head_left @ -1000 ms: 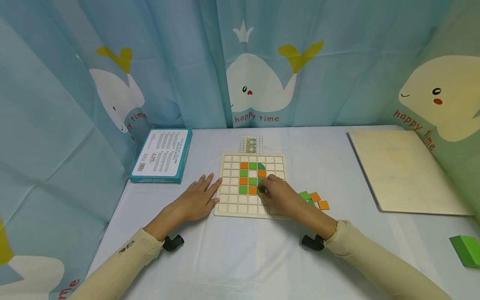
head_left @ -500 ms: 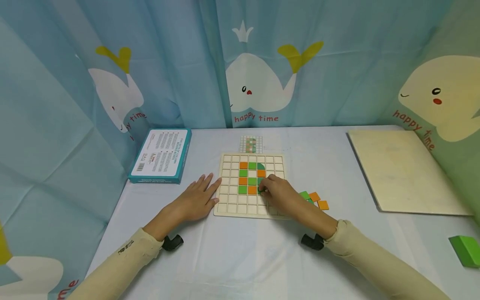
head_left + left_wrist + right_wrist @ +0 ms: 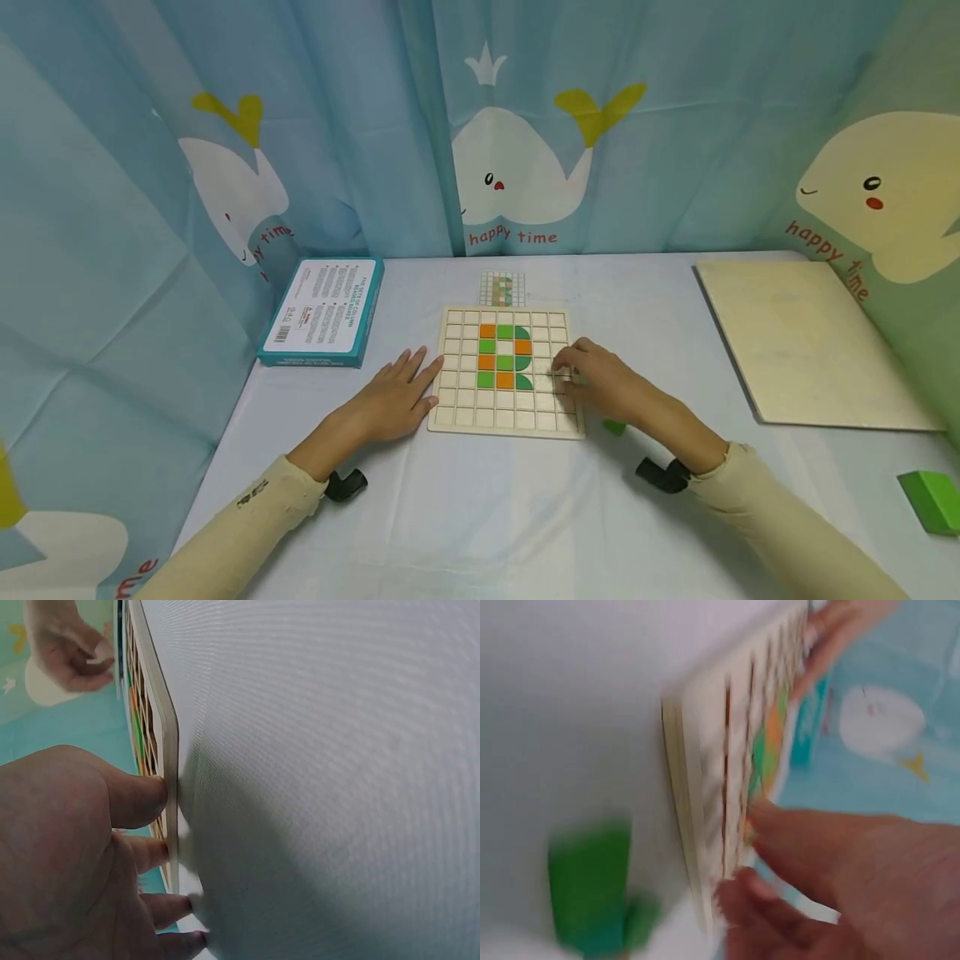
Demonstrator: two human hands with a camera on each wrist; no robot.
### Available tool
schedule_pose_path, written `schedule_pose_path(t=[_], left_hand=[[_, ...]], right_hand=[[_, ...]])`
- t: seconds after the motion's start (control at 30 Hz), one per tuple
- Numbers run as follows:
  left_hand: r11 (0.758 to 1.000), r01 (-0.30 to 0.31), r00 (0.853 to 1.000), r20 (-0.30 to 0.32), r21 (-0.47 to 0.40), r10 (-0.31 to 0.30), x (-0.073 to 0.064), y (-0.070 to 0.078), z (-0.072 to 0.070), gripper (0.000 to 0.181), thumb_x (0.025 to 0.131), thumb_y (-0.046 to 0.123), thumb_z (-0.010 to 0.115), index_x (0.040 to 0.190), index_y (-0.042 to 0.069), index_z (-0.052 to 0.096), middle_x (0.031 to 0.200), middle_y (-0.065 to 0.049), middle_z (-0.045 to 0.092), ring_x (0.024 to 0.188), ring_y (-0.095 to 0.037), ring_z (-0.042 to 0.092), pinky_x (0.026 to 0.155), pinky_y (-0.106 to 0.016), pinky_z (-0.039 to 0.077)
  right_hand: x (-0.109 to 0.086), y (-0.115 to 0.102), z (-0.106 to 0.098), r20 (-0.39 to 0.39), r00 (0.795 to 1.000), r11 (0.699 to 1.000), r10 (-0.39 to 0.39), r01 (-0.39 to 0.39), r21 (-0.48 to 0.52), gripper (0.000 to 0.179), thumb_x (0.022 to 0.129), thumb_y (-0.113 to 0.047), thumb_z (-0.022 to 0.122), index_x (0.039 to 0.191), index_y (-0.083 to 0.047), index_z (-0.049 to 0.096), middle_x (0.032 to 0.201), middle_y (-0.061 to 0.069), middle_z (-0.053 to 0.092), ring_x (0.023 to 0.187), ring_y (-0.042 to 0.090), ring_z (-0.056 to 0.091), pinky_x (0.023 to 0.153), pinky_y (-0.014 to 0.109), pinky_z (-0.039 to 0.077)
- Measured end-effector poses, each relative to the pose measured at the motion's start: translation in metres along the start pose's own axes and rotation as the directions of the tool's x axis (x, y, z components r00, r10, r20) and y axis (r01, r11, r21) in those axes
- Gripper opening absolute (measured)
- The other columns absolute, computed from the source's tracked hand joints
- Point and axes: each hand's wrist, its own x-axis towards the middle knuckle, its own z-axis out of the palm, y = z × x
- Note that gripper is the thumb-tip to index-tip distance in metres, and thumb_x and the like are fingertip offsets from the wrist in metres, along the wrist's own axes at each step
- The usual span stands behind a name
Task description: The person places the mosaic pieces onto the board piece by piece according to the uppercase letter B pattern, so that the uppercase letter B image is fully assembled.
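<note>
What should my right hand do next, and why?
I'd probably draw the right hand clear of the board, to compare the tiles with the card. It seems to hold nothing, and the tiles form an R much like the card's, though that print is too small to check fully.

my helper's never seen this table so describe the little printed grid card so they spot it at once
On the white tabletop, find the wooden grid board bearing orange and green tiles. At its far edge, toward the curtain, lies the printed grid card. It shows a similar orange-and-green pattern but is far smaller than the board, with paler colours.
</note>
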Motion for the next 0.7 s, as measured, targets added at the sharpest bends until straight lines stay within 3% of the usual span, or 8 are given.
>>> schedule_pose_path(t=[0.17,0.3,0.47,0.7], left_hand=[[1.0,0.001,1.0,-0.004,-0.004,-0.001,-0.001,0.001,-0.001,0.067,0.113,0.04,0.043,0.17,0.014,0.021,0.176,-0.019,0.012,0.163,-0.044,0.009,0.128,-0.063,0.017],[1.0,0.01,1.0,0.005,-0.004,-0.01,-0.002,0.002,-0.002,0.067,0.113,0.042,0.041,0.17,0.016,0.02,0.177,-0.018,0.01,0.163,-0.042,0.007,0.129,-0.062,0.015],[1.0,0.005,1.0,-0.001,-0.007,-0.005,-0.002,0.002,-0.002,0.067,0.113,0.041,0.042,0.17,0.015,0.021,0.177,-0.018,0.01,0.163,-0.043,0.007,0.128,-0.063,0.016],[1.0,0.007,1.0,0.0,-0.003,-0.007,-0.002,0.002,-0.002,0.067,0.113,0.042,0.041,0.171,0.016,0.02,0.177,-0.017,0.01,0.163,-0.043,0.007,0.129,-0.062,0.017]], right_hand=[[-0.022,0.028,-0.031,0.162,0.971,0.984,0.178,-0.181,0.0,0.031,0.101,-0.014,0.072,0.127,0.0,0.062,0.123,0.022,0.057,0.109,0.033,0.061,0.089,0.049,0.055],[-0.032,0.054,-0.04,0.216,0.953,0.974,0.21,-0.222,0.034,0.031,0.1,-0.017,0.074,0.123,0.0,0.061,0.117,0.022,0.058,0.106,0.033,0.06,0.087,0.049,0.055],[-0.032,0.076,-0.036,0.179,0.97,0.978,0.166,-0.186,0.098,0.028,0.1,-0.014,0.072,0.119,0.0,0.057,0.109,0.018,0.058,0.097,0.027,0.055,0.082,0.041,0.05],[-0.034,0.078,-0.032,0.081,0.982,0.974,0.172,-0.182,0.134,0.031,0.1,-0.011,0.071,0.123,0.004,0.057,0.111,0.019,0.058,0.096,0.026,0.053,0.078,0.038,0.048]])
